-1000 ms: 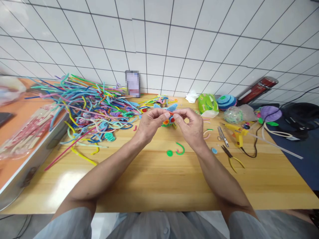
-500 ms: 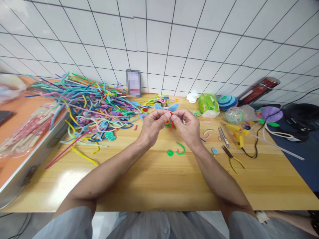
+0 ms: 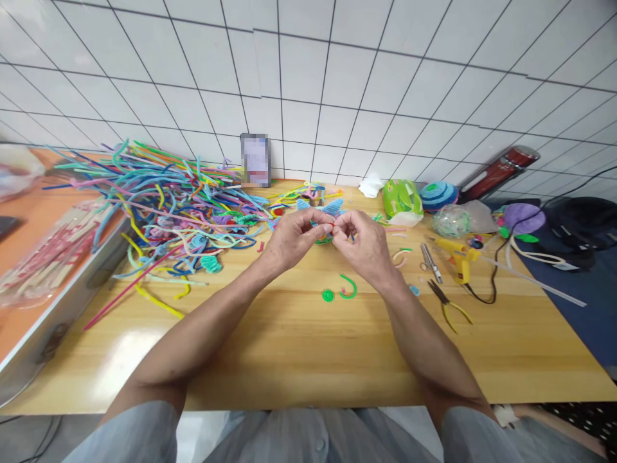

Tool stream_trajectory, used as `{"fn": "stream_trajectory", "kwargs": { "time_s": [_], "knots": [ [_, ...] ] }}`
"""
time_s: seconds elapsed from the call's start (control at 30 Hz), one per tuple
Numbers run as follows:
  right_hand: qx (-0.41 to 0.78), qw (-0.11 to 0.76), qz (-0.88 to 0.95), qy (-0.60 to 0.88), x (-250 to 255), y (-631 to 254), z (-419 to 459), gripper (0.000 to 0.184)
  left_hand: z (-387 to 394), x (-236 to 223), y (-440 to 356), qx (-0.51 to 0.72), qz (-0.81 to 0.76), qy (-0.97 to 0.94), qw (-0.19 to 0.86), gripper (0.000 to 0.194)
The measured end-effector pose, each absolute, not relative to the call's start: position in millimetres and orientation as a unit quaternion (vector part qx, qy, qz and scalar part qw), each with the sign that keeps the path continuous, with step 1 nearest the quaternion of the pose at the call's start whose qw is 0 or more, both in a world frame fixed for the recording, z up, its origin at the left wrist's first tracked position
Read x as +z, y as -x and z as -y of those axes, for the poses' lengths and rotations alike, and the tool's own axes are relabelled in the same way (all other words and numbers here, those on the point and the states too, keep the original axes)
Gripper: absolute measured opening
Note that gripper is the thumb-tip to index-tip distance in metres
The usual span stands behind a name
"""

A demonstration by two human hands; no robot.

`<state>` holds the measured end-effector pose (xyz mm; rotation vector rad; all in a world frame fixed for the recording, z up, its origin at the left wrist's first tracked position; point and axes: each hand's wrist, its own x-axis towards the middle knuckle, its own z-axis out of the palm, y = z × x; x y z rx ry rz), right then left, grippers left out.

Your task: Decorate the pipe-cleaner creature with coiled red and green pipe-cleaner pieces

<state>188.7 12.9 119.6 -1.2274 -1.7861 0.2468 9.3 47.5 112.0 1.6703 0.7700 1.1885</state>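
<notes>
At frame centre, a red piece (image 3: 333, 224) is pinched in closed fingers of the left hand (image 3: 292, 238) and right hand (image 3: 367, 244). Pliers (image 3: 445, 300) are noted at right.

Red piece (image 3: 333, 225) between my left fingers (image 3: 321, 229) and right fingers (image 3: 341, 236): mostly covered, too small to tell shape. Light-blue-eared figure (image 3: 332, 206): lower part largely hidden behind my fingers. Phone (image 3: 256, 159): screen blurred, can't read it. Pipe-cleaner heap (image 3: 193, 186): bottom strands buried. Packet of sticks (image 3: 53, 257): red print illegible to me. Plastic bag (image 3: 19, 170), dark flat object (image 3: 6, 225): cut off by left edge. My gray sleeves (image 3: 139, 431): cut off below.
</notes>
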Motion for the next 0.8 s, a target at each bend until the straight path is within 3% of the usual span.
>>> {"fn": "stream_trajectory", "kwargs": {
  "time_s": [0.13,0.33,0.57,0.67,0.8],
  "knots": [
    [0.046,0.458,0.745,0.483,118.3,-188.9,-11.6,0.009,-48.2,111.9,-6.6,0.481,-0.324,-0.701,0.416,0.025],
    [0.112,0.495,0.709,0.49,120.7,-184.2,-8.9,0.007,-40.1,109.0,-18.3,0.533,-0.294,-0.6,0.518,0.043],
    [0.156,0.494,0.693,0.501,119.9,-184.9,-12.0,0.01,-37.8,103.9,-24.1,0.529,-0.311,-0.537,0.579,0.046],
    [0.132,0.475,0.714,0.498,119.4,-188.7,-13.8,0.008,-45.6,109.0,-14.2,0.478,-0.304,-0.62,0.542,0.038],
    [0.053,0.434,0.758,0.483,118.1,-191.4,-13.0,0.012,-53.1,117.7,-0.4,0.433,-0.316,-0.733,0.419,0.018]
  ]
}}
